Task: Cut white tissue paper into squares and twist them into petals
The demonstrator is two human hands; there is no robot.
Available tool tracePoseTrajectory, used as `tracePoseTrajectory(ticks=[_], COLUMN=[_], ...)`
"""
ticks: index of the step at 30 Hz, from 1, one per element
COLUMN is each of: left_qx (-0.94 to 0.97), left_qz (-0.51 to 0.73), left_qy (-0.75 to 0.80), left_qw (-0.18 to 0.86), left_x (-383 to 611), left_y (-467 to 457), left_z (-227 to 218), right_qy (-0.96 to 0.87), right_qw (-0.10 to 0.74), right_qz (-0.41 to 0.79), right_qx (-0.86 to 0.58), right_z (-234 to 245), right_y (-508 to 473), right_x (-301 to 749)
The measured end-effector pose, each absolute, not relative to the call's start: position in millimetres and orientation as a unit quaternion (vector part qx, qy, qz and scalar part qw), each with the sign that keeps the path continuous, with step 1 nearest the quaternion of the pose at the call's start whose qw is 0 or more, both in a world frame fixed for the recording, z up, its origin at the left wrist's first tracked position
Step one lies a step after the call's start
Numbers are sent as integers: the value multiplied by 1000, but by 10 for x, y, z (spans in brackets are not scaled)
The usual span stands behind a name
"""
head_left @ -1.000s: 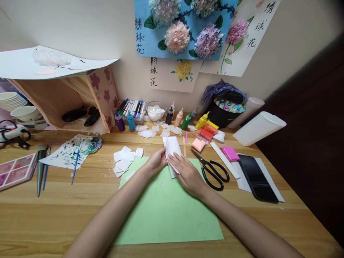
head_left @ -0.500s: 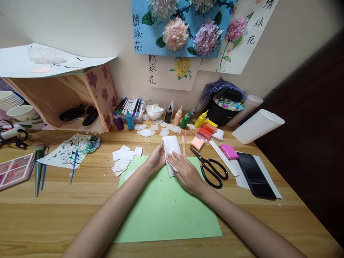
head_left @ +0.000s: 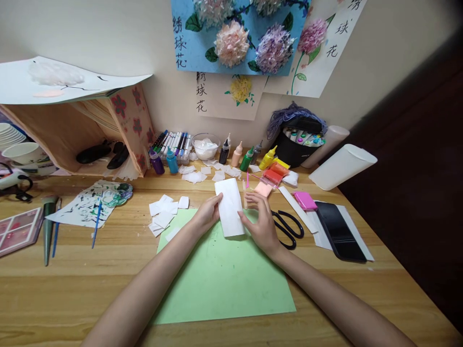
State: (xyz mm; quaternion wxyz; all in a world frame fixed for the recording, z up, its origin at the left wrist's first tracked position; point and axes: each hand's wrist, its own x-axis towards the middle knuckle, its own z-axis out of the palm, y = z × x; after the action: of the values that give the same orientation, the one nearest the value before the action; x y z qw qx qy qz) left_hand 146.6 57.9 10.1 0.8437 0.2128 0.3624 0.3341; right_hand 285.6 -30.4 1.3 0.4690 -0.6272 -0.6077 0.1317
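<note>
A folded white tissue (head_left: 230, 208) is held up over the far edge of the green paper sheet (head_left: 224, 279). My left hand (head_left: 207, 216) grips its left edge, the thumb lying on the front. To the right, my right hand (head_left: 262, 224) has its fingers apart, the thumb tip close to the tissue's right edge; I cannot tell whether it touches. Black-handled scissors (head_left: 289, 229) lie just beyond my right hand, which hides their blades. White paper squares (head_left: 162, 212) are piled left of my left hand.
Paint bottles (head_left: 248, 159) and a glass bowl (head_left: 206, 147) line the wall side. On the right are a phone (head_left: 340, 231) and a white cup (head_left: 342, 166) on its side. A paint-smeared paper (head_left: 81, 207), brushes (head_left: 47, 231) and a cardboard box (head_left: 126, 130) occupy the left.
My right hand has lifted off the tissue and moved right, its fingers spreading. The tissue now shows as a flat, wider rectangle, still in my left hand. The view has shifted slightly.
</note>
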Motion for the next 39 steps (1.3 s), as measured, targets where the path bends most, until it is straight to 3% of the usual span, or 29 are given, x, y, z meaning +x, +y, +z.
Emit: tracePoseTrajectory(ticks=[4, 7, 15, 24, 39], left_qx=[264, 331, 496, 649, 729], left_qz=[326, 318, 406, 426, 365], left_qy=[346, 335, 403, 443, 400], left_qw=[839, 823, 653, 448, 419], left_x=[1469, 1487, 1562, 1542, 1527], left_y=[551, 526, 377, 272, 262], left_z=[143, 176, 174, 115, 41], right_qy=[-498, -468, -425, -423, -418], right_qw=[489, 496, 553, 550, 573], right_qz=[367, 455, 443, 474, 480], right_qx=[-615, -572, -563, -542, -516], right_z=[-28, -7, 38, 73, 108], right_y=[-204, -176, -218, -215, -109], right_x=[2872, 2852, 2792, 2793, 2946])
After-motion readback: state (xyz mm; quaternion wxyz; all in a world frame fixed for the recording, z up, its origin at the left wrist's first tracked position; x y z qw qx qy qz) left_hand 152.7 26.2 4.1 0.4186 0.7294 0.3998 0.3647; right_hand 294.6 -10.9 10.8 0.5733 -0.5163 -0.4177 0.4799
